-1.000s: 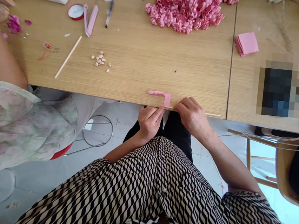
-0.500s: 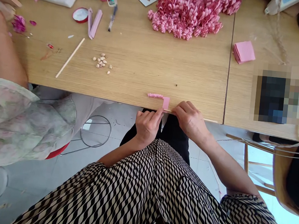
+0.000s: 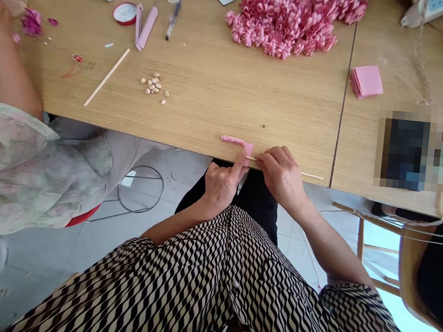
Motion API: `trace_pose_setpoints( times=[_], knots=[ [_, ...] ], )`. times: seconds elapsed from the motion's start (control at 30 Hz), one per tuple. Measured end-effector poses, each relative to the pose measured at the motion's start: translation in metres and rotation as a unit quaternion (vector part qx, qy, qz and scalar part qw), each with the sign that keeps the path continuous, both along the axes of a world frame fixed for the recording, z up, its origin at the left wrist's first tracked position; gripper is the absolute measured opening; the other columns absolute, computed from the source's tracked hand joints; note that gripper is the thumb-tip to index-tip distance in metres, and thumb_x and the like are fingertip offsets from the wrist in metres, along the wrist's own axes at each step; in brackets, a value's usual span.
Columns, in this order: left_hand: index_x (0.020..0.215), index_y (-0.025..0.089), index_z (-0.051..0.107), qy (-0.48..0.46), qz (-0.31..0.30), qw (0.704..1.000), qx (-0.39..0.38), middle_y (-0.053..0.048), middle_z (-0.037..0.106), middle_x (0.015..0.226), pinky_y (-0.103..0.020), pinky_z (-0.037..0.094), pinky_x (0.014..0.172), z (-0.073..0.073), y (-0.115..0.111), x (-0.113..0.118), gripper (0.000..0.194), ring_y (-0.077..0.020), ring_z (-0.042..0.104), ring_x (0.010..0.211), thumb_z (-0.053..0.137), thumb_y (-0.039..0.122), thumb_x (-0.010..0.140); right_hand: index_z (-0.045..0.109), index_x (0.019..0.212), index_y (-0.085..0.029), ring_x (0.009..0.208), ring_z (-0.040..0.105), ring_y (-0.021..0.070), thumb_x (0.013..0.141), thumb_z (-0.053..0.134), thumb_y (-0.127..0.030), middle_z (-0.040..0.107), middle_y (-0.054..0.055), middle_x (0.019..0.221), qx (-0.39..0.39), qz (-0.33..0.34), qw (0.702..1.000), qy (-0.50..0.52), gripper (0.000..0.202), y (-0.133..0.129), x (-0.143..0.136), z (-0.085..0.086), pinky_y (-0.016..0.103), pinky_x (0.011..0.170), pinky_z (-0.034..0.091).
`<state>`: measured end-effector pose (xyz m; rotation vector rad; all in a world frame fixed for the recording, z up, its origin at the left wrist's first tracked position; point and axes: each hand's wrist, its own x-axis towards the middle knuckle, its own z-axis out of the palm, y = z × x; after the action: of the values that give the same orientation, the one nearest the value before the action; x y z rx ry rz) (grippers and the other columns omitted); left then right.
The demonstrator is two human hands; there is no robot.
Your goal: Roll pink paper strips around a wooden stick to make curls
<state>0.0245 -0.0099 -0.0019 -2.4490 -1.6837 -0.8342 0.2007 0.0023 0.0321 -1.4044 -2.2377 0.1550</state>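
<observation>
A pink strip (image 3: 248,149) lies at the table's front edge, its left part (image 3: 232,139) gathered into small crimps. My left hand (image 3: 220,181) is closed, with its extended index finger pressing on the flat end of the strip. From the right, my right hand (image 3: 283,178) pinches a thin wooden stick (image 3: 313,175), whose left tip rests across the strip beside my left fingertip. The stick's other end sticks out to the right of my right hand along the table edge.
Pink looped flowers (image 3: 284,20) are heaped at the back. A pink paper stack (image 3: 367,81) lies right, a second stick (image 3: 106,77) and several small beige pieces (image 3: 153,84) left. Another person's arm (image 3: 8,62) rests at the far left.
My left index finger has extended upward onto the strip. The stick's tip now shows across the strip's flat end. The whole view has shifted slightly.
</observation>
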Motion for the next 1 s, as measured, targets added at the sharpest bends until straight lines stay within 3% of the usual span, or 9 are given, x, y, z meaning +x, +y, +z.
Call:
trace_pose_setpoints(
  times=[0.13, 0.37, 0.7, 1.0],
  knots=[
    [0.126, 0.020, 0.064, 0.012, -0.011, 1.000, 0.014, 0.005, 0.052, 0.041, -0.029, 0.029, 0.058, 0.003, -0.002, -0.003, 0.044, -0.0100, 0.038, 0.037, 0.039, 0.045, 0.101, 0.064, 0.096, -0.021, 0.085, 0.046, 0.0202, 0.094, 0.042, -0.016, 0.062, 0.008, 0.092, 0.000, 0.006, 1.000, 0.005, 0.023, 0.000, -0.002, 0.001, 0.034, 0.072, 0.042],
    [0.128, 0.019, 0.062, 0.016, -0.031, 0.999, -0.030, 0.005, 0.051, 0.042, -0.029, 0.034, 0.060, 0.005, -0.004, -0.008, 0.046, -0.0108, 0.042, 0.037, 0.039, 0.047, 0.100, 0.064, 0.096, -0.021, 0.085, 0.046, 0.0206, 0.095, 0.041, -0.017, 0.063, 0.008, 0.092, 0.007, 0.004, 1.000, 0.003, 0.023, -0.002, -0.001, -0.002, 0.035, 0.074, 0.043],
    [0.128, 0.016, 0.063, 0.049, -0.050, 0.997, 0.023, 0.002, 0.056, 0.043, -0.029, 0.033, 0.059, 0.005, 0.004, -0.010, 0.044, -0.0117, 0.044, 0.037, 0.039, 0.042, 0.101, 0.065, 0.098, -0.021, 0.086, 0.047, 0.0206, 0.097, 0.041, -0.020, 0.062, 0.008, 0.093, -0.002, 0.000, 1.000, 0.015, 0.024, -0.001, -0.003, 0.000, 0.035, 0.075, 0.042],
    [0.135, 0.018, 0.057, 0.085, -0.036, 0.992, -0.091, 0.000, 0.059, 0.046, -0.028, 0.036, 0.062, 0.013, 0.001, -0.011, 0.053, -0.0113, 0.046, 0.040, 0.027, 0.048, 0.102, 0.066, 0.096, -0.019, 0.084, 0.048, 0.0195, 0.098, 0.041, -0.023, 0.064, 0.008, 0.091, 0.013, -0.003, 1.000, 0.005, 0.025, 0.000, -0.004, -0.001, 0.034, 0.074, 0.043]
  ],
)
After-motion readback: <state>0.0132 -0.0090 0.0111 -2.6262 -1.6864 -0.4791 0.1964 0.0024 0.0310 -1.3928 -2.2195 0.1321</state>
